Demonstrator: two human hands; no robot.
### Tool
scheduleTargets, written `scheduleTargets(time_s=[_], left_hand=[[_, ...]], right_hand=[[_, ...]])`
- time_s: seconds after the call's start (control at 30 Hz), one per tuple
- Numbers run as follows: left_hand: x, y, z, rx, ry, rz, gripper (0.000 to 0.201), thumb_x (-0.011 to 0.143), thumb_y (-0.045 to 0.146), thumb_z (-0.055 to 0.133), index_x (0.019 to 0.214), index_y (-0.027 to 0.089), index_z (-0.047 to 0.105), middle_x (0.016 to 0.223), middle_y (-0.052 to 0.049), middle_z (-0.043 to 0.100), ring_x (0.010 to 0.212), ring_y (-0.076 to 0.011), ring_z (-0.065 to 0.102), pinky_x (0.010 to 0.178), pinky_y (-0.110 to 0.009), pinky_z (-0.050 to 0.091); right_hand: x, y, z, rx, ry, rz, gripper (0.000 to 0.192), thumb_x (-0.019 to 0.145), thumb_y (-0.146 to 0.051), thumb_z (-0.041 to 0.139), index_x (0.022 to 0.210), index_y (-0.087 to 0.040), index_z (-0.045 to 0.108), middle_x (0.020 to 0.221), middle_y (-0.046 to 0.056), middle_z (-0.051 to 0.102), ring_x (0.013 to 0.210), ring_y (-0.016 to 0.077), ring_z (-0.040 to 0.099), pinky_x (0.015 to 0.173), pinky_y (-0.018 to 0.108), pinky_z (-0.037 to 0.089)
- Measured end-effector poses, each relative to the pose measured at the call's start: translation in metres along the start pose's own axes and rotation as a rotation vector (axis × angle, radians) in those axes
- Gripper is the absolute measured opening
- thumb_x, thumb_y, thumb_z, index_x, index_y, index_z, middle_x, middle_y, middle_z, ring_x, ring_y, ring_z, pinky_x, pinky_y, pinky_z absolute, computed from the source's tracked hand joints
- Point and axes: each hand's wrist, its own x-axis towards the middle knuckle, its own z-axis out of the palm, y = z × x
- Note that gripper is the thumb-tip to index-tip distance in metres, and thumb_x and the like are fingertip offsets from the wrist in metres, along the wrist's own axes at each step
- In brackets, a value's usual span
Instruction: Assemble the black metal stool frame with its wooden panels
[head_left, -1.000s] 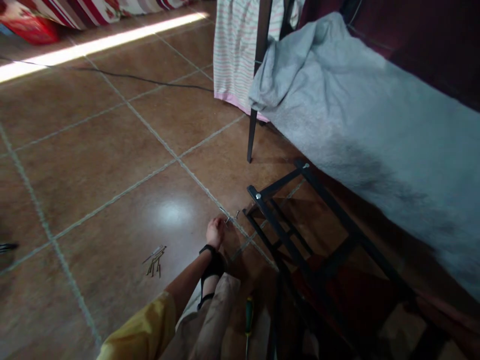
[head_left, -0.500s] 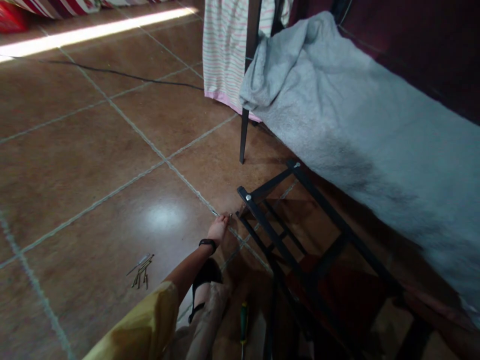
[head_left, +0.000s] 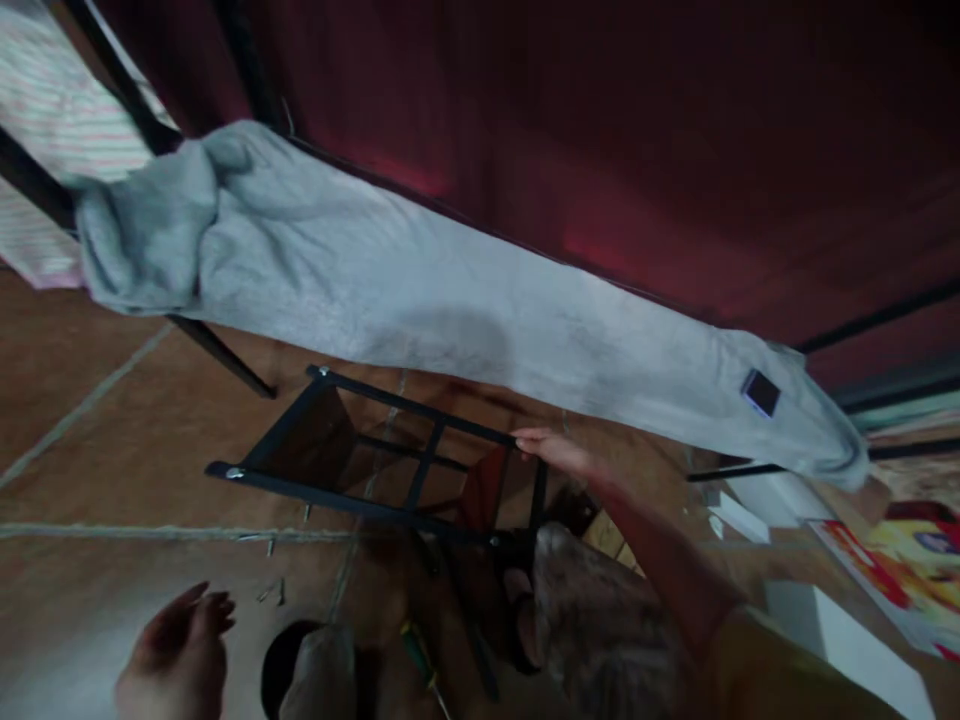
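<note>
A black metal frame [head_left: 352, 498] lies on its side on the brown tiled floor in front of my knees. My right hand [head_left: 556, 452] reaches across to the frame's far rail, fingers laid over the bar near an upright. My left hand [head_left: 174, 648] hovers low at the bottom left with loosely spread fingers and nothing visible in it. A few small screws [head_left: 271, 592] lie on the floor just right of that hand. Between my knees lies a screwdriver [head_left: 417, 652] with a green and yellow handle.
A grey blanket [head_left: 450, 310] is draped over a dark bed rail behind the frame, with a small dark tag [head_left: 760, 392] on it. Striped cloth [head_left: 45, 150] hangs at the top left. White boxes [head_left: 832, 625] and a colourful printed sheet [head_left: 907, 570] sit at the right.
The view has swung sharply to the right. My left hand has left the screws by the frame's corner and drawn back. My right hand has come into view on the frame's rail.
</note>
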Motion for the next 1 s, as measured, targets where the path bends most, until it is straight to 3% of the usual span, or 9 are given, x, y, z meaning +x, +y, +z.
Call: scheduleTargets(time_s=[0.1, 0.17, 0.27, 0.33, 0.43, 0.53, 0.6, 0.8, 1.0], left_hand=[[-0.026, 0.097, -0.028, -0.164, 0.045, -0.019, 0.015, 0.070, 0.050, 0.061, 0.082, 0.041, 0.061, 0.092, 0.007, 0.070, 0.087, -0.0288, 0.067, 0.087, -0.061, 0.053], [-0.041, 0.165, -0.027, -0.161, -0.045, 0.083, 0.017, 0.067, 0.050, 0.065, 0.076, 0.036, 0.064, 0.091, 0.005, 0.071, 0.086, -0.0278, 0.068, 0.085, -0.057, 0.055], [-0.069, 0.243, 0.006, -0.268, -0.340, 0.261, 0.026, 0.064, 0.046, 0.070, 0.082, 0.027, 0.066, 0.083, -0.001, 0.072, 0.077, -0.0238, 0.068, 0.073, -0.044, 0.059], [-0.090, 0.272, 0.048, -0.326, -0.564, 0.299, 0.029, 0.067, 0.043, 0.070, 0.086, 0.021, 0.064, 0.083, -0.004, 0.071, 0.074, -0.0211, 0.068, 0.068, -0.037, 0.059], [-0.115, 0.283, 0.124, -0.365, -0.686, 0.352, 0.029, 0.074, 0.038, 0.065, 0.093, 0.017, 0.062, 0.081, -0.006, 0.071, 0.071, -0.0177, 0.068, 0.067, -0.031, 0.057], [-0.120, 0.272, 0.186, -0.232, -0.581, 0.456, 0.023, 0.082, 0.032, 0.057, 0.096, 0.016, 0.064, 0.085, -0.007, 0.071, 0.072, -0.0158, 0.067, 0.069, -0.029, 0.055], [-0.115, 0.263, 0.209, -0.144, -0.505, 0.494, 0.021, 0.083, 0.028, 0.054, 0.096, 0.015, 0.065, 0.083, -0.007, 0.070, 0.073, -0.0159, 0.067, 0.069, -0.028, 0.053], [-0.097, 0.246, 0.222, -0.034, -0.429, 0.530, 0.023, 0.084, 0.025, 0.054, 0.098, 0.013, 0.067, 0.084, -0.008, 0.071, 0.075, -0.0165, 0.065, 0.069, -0.027, 0.051], [-0.092, 0.241, 0.235, 0.061, -0.405, 0.605, 0.022, 0.085, 0.023, 0.054, 0.098, 0.013, 0.068, 0.087, -0.008, 0.072, 0.077, -0.0169, 0.066, 0.071, -0.027, 0.052]], right_hand=[[-0.004, 0.004, -0.005, -0.008, -0.019, 0.003, 0.029, 0.084, -0.022, 0.055, 0.109, -0.018, 0.069, 0.077, 0.002, 0.068, 0.066, 0.0135, 0.058, 0.071, 0.027, 0.045], [-0.009, 0.004, -0.009, 0.002, -0.030, -0.010, 0.027, 0.083, -0.021, 0.056, 0.105, -0.017, 0.070, 0.072, 0.001, 0.067, 0.065, 0.0130, 0.057, 0.069, 0.025, 0.044], [-0.011, 0.004, -0.013, 0.044, -0.041, -0.042, 0.021, 0.081, -0.021, 0.057, 0.095, -0.017, 0.072, 0.067, 0.000, 0.066, 0.063, 0.0129, 0.056, 0.067, 0.024, 0.044], [-0.008, 0.006, -0.014, 0.067, -0.040, -0.054, 0.015, 0.079, -0.020, 0.060, 0.086, -0.017, 0.073, 0.065, 0.000, 0.066, 0.062, 0.0135, 0.056, 0.066, 0.025, 0.044], [0.003, 0.009, -0.008, 0.107, -0.035, -0.062, 0.009, 0.076, -0.020, 0.064, 0.075, -0.019, 0.073, 0.065, 0.001, 0.067, 0.062, 0.0148, 0.057, 0.065, 0.025, 0.044], [0.016, 0.010, 0.003, 0.153, -0.052, -0.071, 0.012, 0.077, -0.019, 0.062, 0.074, -0.020, 0.073, 0.069, 0.002, 0.070, 0.063, 0.0148, 0.059, 0.065, 0.024, 0.044], [0.022, 0.009, 0.010, 0.175, -0.074, -0.074, 0.016, 0.080, -0.017, 0.058, 0.076, -0.018, 0.073, 0.072, 0.003, 0.071, 0.062, 0.0138, 0.059, 0.063, 0.024, 0.044], [0.025, 0.007, 0.012, 0.188, -0.127, -0.072, 0.021, 0.084, -0.012, 0.052, 0.088, -0.016, 0.072, 0.080, 0.004, 0.072, 0.057, 0.0094, 0.056, 0.056, 0.018, 0.043], [0.023, 0.006, 0.006, 0.153, -0.164, -0.065, 0.024, 0.088, -0.012, 0.050, 0.101, -0.016, 0.070, 0.092, 0.005, 0.073, 0.067, 0.0085, 0.061, 0.058, 0.014, 0.044]])
